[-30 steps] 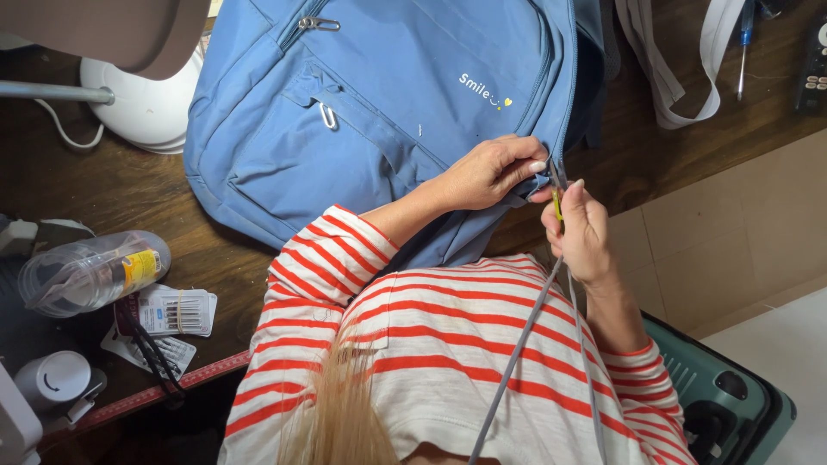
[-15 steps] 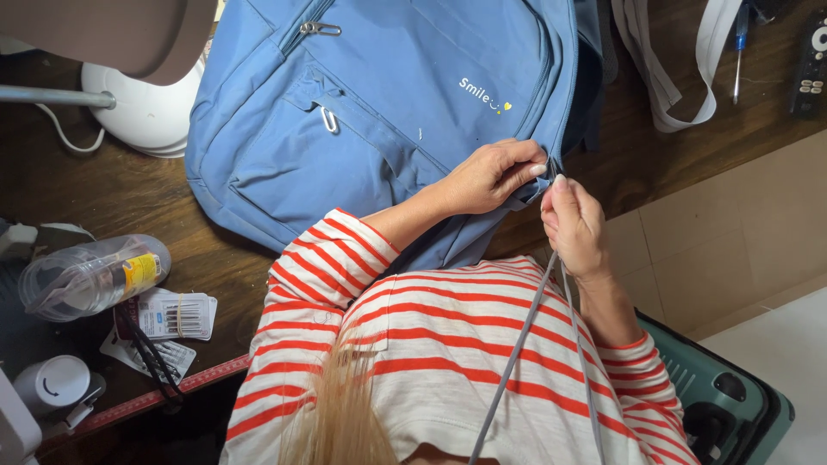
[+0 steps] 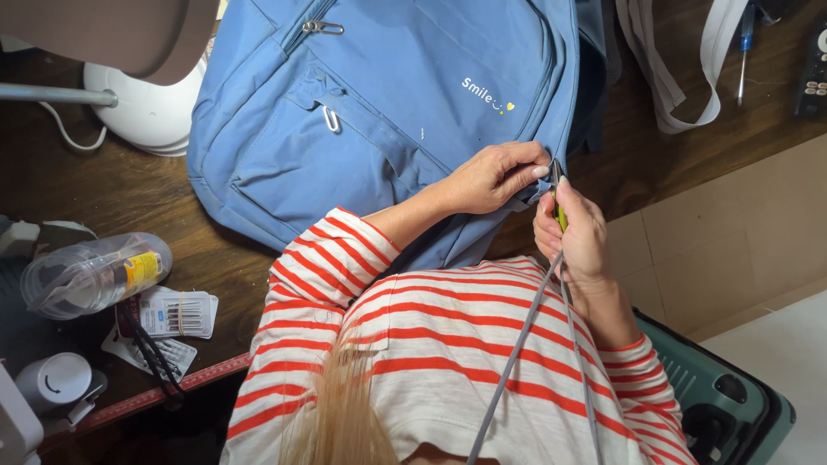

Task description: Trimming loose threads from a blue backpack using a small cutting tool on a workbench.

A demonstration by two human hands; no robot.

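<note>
Surface: a dark wooden table (image 3: 103,194) fills the left and top of the frame; its edge runs diagonally from the lower left up to the right, with pale floor tiles (image 3: 724,250) beyond it at the right.
Backpack: a blue backpack (image 3: 396,112) lies flat across the upper middle of the table, its lower right corner reaching the table edge where both hands meet.
Left hand: the left hand (image 3: 495,176) is closed in a pinch on the backpack's edge, fingertips pressed on the fabric at that corner.
Right hand: the right hand (image 3: 573,237) is curled shut around a small tool with a yellow handle (image 3: 560,215), whose tip touches the backpack edge just beside the left fingertips.
Strap: a grey strap (image 3: 517,353) runs from the right hand down over the striped shirt to the bottom of the frame.
Left clutter: a clear plastic bottle (image 3: 90,275), a needle card (image 3: 177,314) and a white spool (image 3: 53,379) sit at the lower left, well apart from the hands.
Top left: a white lamp base (image 3: 151,108) touches the backpack's left side.
Top right: a white strap (image 3: 689,69) and a screwdriver (image 3: 745,43) lie beside the backpack.
Open room: bare wood shows between the backpack and the bottle.
Lower right: a green case (image 3: 732,405) stands on the floor just beside the right elbow.
</note>
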